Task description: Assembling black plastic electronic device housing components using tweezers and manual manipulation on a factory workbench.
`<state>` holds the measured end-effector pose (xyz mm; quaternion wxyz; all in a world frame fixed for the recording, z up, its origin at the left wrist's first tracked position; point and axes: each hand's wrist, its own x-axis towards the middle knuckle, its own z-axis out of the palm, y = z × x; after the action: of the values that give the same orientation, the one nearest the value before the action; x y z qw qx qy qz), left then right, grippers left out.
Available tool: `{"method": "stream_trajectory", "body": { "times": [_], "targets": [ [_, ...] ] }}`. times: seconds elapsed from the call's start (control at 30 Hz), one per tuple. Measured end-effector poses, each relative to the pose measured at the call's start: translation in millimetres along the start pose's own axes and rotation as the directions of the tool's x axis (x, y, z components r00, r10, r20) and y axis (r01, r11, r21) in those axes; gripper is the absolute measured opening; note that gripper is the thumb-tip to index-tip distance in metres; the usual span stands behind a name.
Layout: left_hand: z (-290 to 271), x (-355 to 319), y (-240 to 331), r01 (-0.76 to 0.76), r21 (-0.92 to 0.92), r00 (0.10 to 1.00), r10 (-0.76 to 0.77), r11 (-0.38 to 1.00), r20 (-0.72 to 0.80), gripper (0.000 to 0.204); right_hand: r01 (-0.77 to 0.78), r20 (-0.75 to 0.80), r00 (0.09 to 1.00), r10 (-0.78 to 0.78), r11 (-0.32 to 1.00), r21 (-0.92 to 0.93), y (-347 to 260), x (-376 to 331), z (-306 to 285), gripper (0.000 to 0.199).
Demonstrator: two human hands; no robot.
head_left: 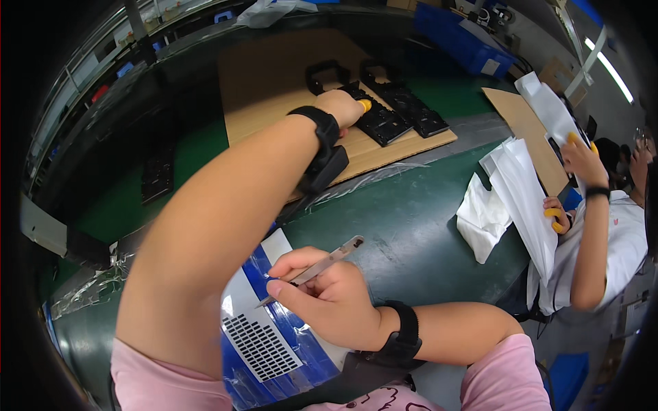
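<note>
My left hand (340,109) reaches forward over a cardboard sheet (267,89), closed at the near-left edge of a black plastic part (384,125) with a loop-shaped handle. A yellow finger cot covers one of its fingertips; the other fingers are mostly hidden. Beside that part lies a second, similar black part (415,109). Close to my body, my right hand (336,301) grips metal tweezers (329,262) between thumb and fingers, tips pointing down-left. Beneath them is a white sheet with rows of small black rectangular stickers (264,346), lying on a blue film-covered surface (301,390).
A co-worker (603,226) at the right handles white foam sheets (524,198) beside another cardboard piece (521,130). A blue bin (459,41) stands at the back right. Another black part (157,175) lies at far left on the green table (404,212). Clear film runs along the table seam.
</note>
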<state>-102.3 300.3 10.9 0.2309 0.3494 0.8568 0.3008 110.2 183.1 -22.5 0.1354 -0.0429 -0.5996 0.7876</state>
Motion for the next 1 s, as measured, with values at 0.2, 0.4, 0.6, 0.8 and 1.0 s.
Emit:
{"method": "stream_trajectory", "body": {
  "times": [0.2, 0.4, 0.6, 0.8, 1.0],
  "targets": [
    [-29, 8, -33, -0.089, -0.295, 0.966, 0.011, 0.951, -0.258, 0.015, -0.054, 0.004, 0.999, 0.054, 0.997, 0.054, 0, -1, 7, 0.014],
    [-72, -105, -55, -0.367, -0.72, 0.925, 0.153, 0.589, -0.347, 0.021, -0.088, 0.016, 0.996, 0.087, 0.992, 0.094, 4, -4, -2, 0.015],
    [-60, -217, -86, -0.185, -0.95, 0.979, -0.039, 0.25, -0.201, 0.023, -0.198, 0.023, 0.98, 0.198, 0.98, 0.001, 2, -7, 10, 0.013],
    [-27, -230, -120, -0.181, -0.982, 0.98, 0.094, 0.058, -0.175, 0.027, -0.247, -0.016, 0.969, 0.247, 0.967, -0.067, 2, -6, 20, 0.012],
    [-23, -222, -132, -0.08, -0.996, 0.993, 0.085, -0.029, -0.082, 0.03, -0.278, -0.046, 0.961, 0.274, 0.947, -0.159, -1, -6, 25, 0.011]
  ]
}}
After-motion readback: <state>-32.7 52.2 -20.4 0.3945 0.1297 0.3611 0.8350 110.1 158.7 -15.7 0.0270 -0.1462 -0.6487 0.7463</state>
